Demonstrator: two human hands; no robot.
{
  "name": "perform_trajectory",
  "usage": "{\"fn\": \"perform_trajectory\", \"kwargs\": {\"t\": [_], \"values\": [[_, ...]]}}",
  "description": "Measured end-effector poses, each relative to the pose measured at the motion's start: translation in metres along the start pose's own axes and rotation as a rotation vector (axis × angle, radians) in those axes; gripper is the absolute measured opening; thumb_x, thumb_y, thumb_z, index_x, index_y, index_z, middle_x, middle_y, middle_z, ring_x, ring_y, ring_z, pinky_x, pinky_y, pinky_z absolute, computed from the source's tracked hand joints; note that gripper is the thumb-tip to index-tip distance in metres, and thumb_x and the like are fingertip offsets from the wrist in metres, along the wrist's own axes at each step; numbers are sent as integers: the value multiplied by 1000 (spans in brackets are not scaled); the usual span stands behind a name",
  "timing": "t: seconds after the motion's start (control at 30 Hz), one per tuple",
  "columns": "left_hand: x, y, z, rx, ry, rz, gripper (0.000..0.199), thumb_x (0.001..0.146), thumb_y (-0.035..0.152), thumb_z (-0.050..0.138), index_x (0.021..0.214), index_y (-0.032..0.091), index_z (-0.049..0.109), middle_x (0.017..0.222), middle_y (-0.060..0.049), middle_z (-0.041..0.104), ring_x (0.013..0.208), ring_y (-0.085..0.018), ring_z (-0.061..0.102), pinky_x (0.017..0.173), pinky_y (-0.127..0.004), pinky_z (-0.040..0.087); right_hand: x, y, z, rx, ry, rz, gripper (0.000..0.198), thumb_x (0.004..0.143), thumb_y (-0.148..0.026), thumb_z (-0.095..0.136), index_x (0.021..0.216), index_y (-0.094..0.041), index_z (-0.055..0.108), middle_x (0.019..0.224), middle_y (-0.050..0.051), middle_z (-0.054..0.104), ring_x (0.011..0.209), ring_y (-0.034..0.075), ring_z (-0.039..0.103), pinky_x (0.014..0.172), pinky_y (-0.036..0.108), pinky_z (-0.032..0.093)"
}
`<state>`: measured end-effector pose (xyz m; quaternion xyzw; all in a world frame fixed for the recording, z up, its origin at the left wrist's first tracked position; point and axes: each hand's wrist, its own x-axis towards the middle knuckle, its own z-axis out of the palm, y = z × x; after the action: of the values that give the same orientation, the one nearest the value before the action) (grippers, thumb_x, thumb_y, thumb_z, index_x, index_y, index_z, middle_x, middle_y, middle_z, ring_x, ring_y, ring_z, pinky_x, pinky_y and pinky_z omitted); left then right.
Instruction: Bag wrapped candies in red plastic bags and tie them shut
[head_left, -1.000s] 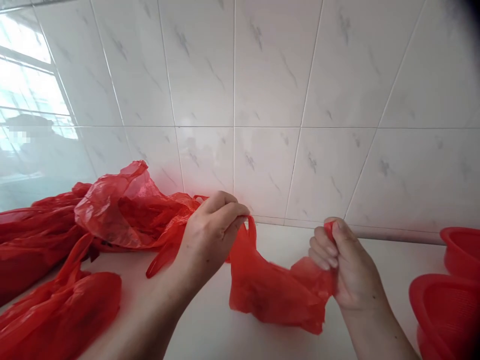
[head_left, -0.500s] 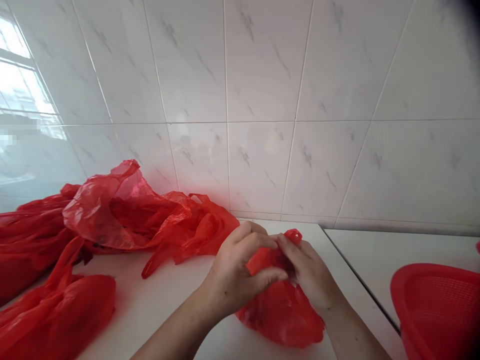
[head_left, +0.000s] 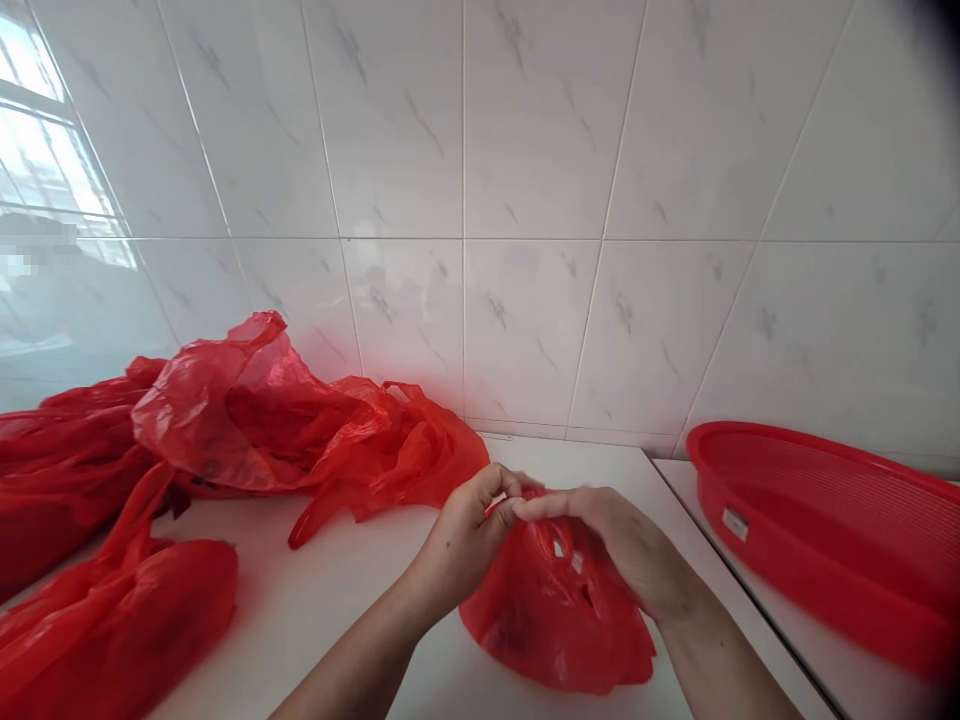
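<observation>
A red plastic bag [head_left: 555, 630] sits on the white tabletop in front of me, with something dark showing through its lower left side. My left hand [head_left: 480, 540] pinches the bag's gathered top between thumb and fingers. Close against it, my right hand [head_left: 622, 540] has its fingertips closed on the same top part, its thumb and finger meeting my left thumb. Loops of the bag hang between the hands. Exactly which fold each hand grips is partly hidden by the fingers.
Behind and left lies a heap of crumpled red plastic bags [head_left: 300, 430] along the tiled wall [head_left: 525, 150]. Another red bag [head_left: 180, 610], bulging, rests at the near left. At the right, a red perforated plastic basket [head_left: 795, 550] stands beyond the table seam.
My hands have drawn together at the bag's top, the left closing into a pinch. The red basket has shifted leftward and shows more of itself. The bag heap stays put.
</observation>
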<state>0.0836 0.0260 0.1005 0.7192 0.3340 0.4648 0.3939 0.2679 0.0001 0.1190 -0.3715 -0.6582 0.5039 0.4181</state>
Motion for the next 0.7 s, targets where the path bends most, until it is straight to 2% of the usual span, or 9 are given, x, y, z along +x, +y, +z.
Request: {"fn": "perform_trajectory", "kwargs": {"t": [0.07,0.1,0.2,0.27,0.33,0.43,0.5,0.6,0.7], "values": [[-2,-2,3,-14,-10,-57,17,91,29,48,76,20,47,79,0,59,72,-13,52,64,-23,40,3,2,1,-94,-12,45,25,87,-34,51,102,-22,67,75,-1,54,62,10,43,60,24,38],[-3,-2,5,16,0,-75,17,90,28,49,75,20,46,72,2,56,67,-12,48,60,-22,37,5,4,2,-164,19,69,25,84,-28,52,105,-25,64,72,-3,52,60,10,41,58,23,37],[-4,-2,8,124,31,-105,15,86,24,53,73,20,46,67,5,51,62,-10,42,56,-20,33,12,11,6,-438,236,136,29,81,-24,51,108,-30,60,60,-7,44,53,10,39,51,22,34],[-5,-1,9,203,43,-106,14,83,22,55,72,20,48,69,5,53,65,-10,44,58,-21,34,14,14,6,-508,301,170,26,81,-27,49,103,-29,63,58,-6,47,52,11,42,50,23,35],[-5,-2,9,288,60,-90,13,80,20,59,71,20,50,70,5,55,69,-11,48,61,-22,36,14,14,6,-398,248,179,30,82,-25,45,104,-27,65,64,-4,56,57,11,48,54,24,40],[-5,-3,6,391,74,-24,13,79,16,61,71,20,51,72,4,57,75,-13,50,65,-23,38,11,9,1,-115,127,125,32,83,-23,47,108,-24,66,86,0,65,77,13,57,74,27,47],[-7,-2,2,450,67,61,14,79,13,60,71,20,51,77,3,58,78,-14,51,70,-25,39,13,12,-4,23,122,114,29,84,-32,51,108,-23,66,91,2,66,79,14,58,74,28,48],[-15,3,-6,565,15,184,18,77,7,61,70,18,49,92,0,60,86,-16,51,81,-30,39,22,33,-16,-42,316,159,30,83,-37,53,104,-21,66,83,2,66,67,15,58,61,28,48],[-34,8,-11,684,-142,165,23,73,2,64,66,17,48,86,0,59,81,-15,51,90,-34,36,35,67,-30,-323,596,122,26,81,-25,47,95,-20,68,94,4,66,84,18,61,77,32,48]]}}
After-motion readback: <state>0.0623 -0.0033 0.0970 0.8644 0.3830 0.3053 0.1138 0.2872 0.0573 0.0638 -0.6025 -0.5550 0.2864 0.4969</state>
